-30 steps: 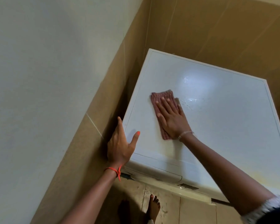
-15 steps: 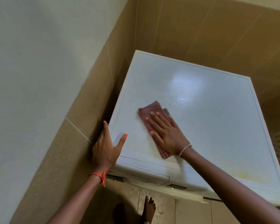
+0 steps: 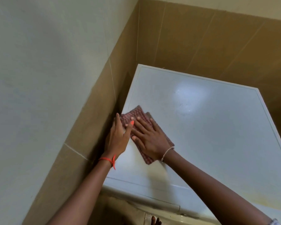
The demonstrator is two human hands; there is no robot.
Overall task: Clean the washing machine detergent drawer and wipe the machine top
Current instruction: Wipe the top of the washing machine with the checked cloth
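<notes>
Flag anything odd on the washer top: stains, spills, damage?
A faint yellowish stain discolours the white washing machine top near its front right edge, well away from the reddish checked cloth that the right hand presses flat at the left side. No dents or cracks show.

Right hand (image 3: 150, 140) flat, pressing red cloth (image 3: 137, 115) onto machine top (image 3: 209, 127); left hand (image 3: 118, 138) just beside, on machine's left edge.

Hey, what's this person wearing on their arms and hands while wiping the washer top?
On the left wrist there is a red-orange string band, knotted with loose ends. The left thumbnail has bright orange polish. On the right wrist is a thin, pale beaded bracelet. The left forearm and right forearm are bare. A scrap of pale patterned sleeve shows at the bottom right corner.
</notes>
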